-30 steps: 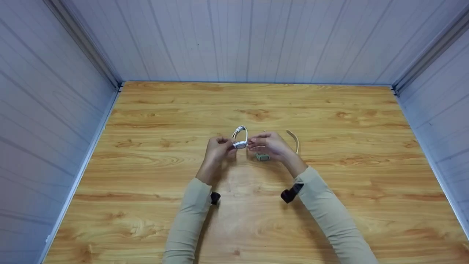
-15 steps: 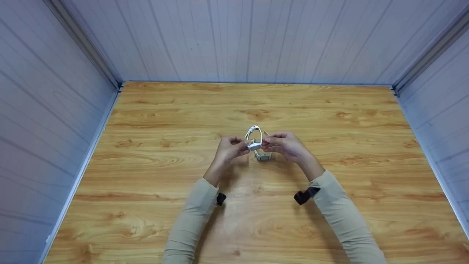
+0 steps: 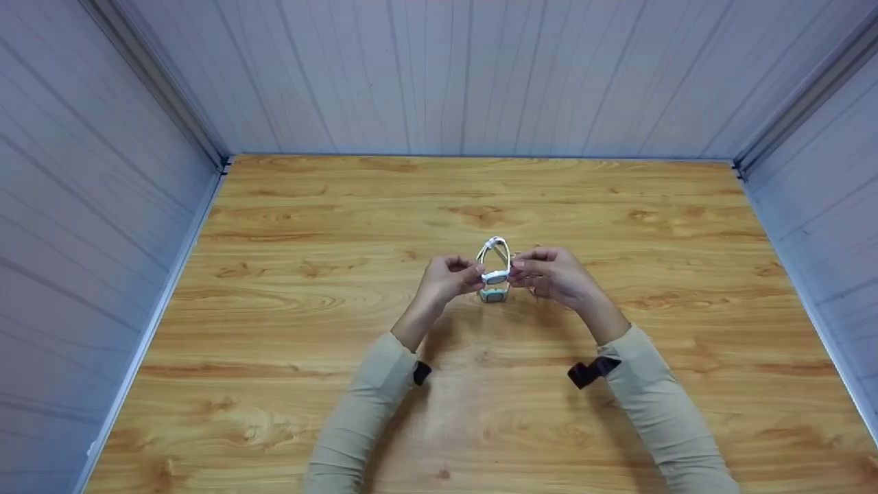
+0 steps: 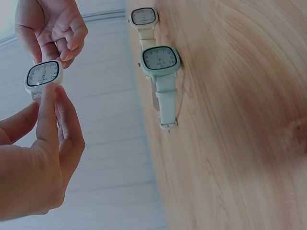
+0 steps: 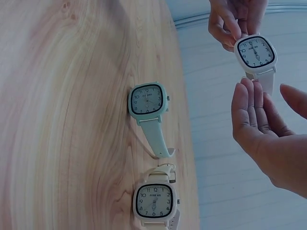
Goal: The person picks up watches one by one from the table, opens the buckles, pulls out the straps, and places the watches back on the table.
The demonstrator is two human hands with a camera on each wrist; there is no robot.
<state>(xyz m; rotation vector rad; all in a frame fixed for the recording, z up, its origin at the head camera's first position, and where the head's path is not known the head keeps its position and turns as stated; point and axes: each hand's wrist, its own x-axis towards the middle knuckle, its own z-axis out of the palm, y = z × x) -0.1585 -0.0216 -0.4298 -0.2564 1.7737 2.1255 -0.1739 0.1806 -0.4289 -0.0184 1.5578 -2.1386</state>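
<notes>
A white wristwatch (image 3: 495,277) with its strap looped is held up between both hands, its square dial facing the person. My left hand (image 3: 446,281) pinches it at the left side of the case. At the other side, my right hand (image 3: 555,278) has its fingertips right at the strap; in the right wrist view these fingers are extended and the thumb stands apart. Just below the white watch in the head view, a mint-green wristwatch (image 3: 492,296) stands on the table. Beside it is a cream wristwatch (image 5: 154,201), mostly hidden behind my right hand in the head view.
The wood-grain table (image 3: 329,206) is enclosed by pale panel walls (image 3: 439,75) at the back and both sides. Dark wrist-worn devices hang under both beige sleeves (image 3: 374,391).
Both hands have moved right with the white watch, which now overlaps the space just above the mint-green one. The right hand has uncovered the mint-green watch and now covers most of the cream one.
</notes>
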